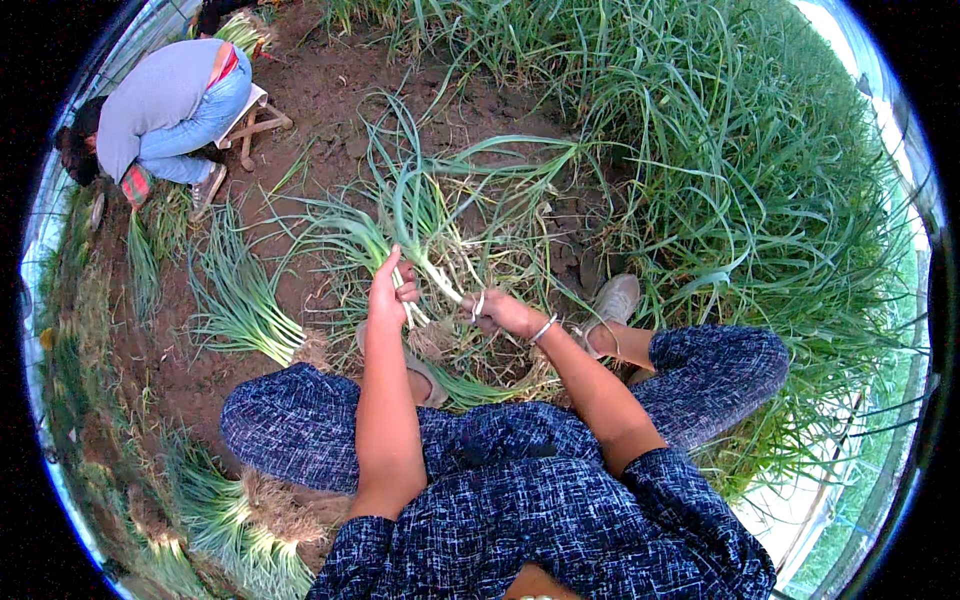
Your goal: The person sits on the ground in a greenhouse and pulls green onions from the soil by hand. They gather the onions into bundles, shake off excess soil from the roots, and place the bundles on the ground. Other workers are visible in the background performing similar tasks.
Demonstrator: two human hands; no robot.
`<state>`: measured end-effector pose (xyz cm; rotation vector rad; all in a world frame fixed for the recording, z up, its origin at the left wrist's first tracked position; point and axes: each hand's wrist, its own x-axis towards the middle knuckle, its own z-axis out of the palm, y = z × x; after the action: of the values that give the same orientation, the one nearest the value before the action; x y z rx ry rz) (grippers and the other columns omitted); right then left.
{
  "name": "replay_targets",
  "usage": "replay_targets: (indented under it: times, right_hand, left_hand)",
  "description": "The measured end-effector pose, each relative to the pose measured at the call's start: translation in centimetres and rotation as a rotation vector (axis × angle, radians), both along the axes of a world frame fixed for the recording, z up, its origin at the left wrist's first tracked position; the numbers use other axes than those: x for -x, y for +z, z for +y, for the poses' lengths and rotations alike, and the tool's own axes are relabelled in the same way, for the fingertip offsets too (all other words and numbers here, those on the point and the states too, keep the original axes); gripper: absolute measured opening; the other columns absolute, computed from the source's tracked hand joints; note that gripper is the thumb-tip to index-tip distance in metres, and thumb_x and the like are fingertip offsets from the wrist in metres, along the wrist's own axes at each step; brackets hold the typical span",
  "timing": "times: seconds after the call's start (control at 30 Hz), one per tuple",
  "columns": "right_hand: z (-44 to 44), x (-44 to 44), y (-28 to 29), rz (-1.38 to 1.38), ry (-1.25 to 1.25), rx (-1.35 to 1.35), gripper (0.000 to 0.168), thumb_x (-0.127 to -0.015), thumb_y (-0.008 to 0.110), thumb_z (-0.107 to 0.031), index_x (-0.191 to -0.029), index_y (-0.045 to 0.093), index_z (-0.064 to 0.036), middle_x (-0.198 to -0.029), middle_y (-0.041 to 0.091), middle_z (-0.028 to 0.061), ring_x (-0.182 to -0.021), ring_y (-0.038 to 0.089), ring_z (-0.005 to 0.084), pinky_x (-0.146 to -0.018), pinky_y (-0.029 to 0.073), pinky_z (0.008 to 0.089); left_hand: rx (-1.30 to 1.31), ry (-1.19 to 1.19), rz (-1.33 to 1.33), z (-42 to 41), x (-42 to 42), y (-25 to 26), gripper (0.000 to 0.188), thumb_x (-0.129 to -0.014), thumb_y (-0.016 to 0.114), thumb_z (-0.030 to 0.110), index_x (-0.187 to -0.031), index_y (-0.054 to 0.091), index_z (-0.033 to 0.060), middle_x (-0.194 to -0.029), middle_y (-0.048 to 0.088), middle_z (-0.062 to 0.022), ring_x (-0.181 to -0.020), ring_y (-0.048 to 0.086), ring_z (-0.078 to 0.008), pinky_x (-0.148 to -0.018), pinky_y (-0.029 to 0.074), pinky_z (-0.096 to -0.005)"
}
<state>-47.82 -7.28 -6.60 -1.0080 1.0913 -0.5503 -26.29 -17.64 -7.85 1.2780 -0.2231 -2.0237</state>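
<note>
My left hand [391, 289] grips a small bunch of green onions [367, 232], white stems and roots pointing down toward me. In my right hand [499, 309] is the root end of a thicker green onion [439, 279], its leaves reaching up and away past the left hand. The two hands are close together, apart by a short gap, above the soil between my shoes. Loose green onions and dry leaf scraps [487, 255] lie under and beyond them. Another bunch of green onions [480, 390] rests on the ground close to my lap.
Dense standing green onions [720, 165] fill the right. A neat bunch [259, 315] lies by my left knee, with more rooted piles [240, 517] at lower left. Upper left, a co-worker [165, 112] bends over on a low wooden stool [259, 124]. Bare soil [322, 112] lies between us.
</note>
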Motion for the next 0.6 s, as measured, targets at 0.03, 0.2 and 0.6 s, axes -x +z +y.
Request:
replay_targets:
  times: [0.03, 0.2, 0.6]
  right_hand:
    - [0.1, 0.2, -0.1, 0.098, 0.118, 0.024, 0.032, -0.087, 0.05, -0.034, -0.088, 0.062, -0.005, -0.068, 0.055, 0.0011, -0.062, 0.05, 0.0131, -0.056, 0.042, 0.0289]
    - [-0.1, -1.0, 0.1, -0.006, -0.053, 0.176, 0.029, -0.09, 0.052, -0.031, -0.088, 0.058, -0.003, -0.067, 0.054, 0.0002, -0.057, 0.049, 0.0099, -0.052, 0.04, 0.0253]
    - [-2.0, -4.2, -3.3, 0.111, -0.156, 0.062, 0.019, -0.076, 0.059, -0.016, -0.08, 0.065, 0.002, -0.07, 0.061, 0.0057, -0.06, 0.053, 0.0138, -0.056, 0.043, 0.0301]
  left_hand:
    - [0.048, -0.018, 0.081, 0.0, -0.1, 0.2, 0.032, -0.083, 0.063, 0.035, -0.072, 0.051, 0.0074, -0.056, 0.046, 0.0006, -0.035, 0.029, -0.0059, -0.033, 0.021, -0.0195]
    - [0.064, -0.006, -0.045, 0.6, 0.6, 0.2, 0.02, -0.08, 0.066, 0.02, -0.076, 0.05, 0.0091, -0.06, 0.045, 0.0012, -0.036, 0.031, -0.0052, -0.033, 0.022, -0.0194]
    - [0.125, 0.042, -0.125, 1.8, 1.0, 0.4, 0.014, -0.079, 0.067, 0.014, -0.078, 0.053, 0.0116, -0.059, 0.041, 0.0066, -0.038, 0.027, -0.0036, -0.034, 0.02, -0.0195]
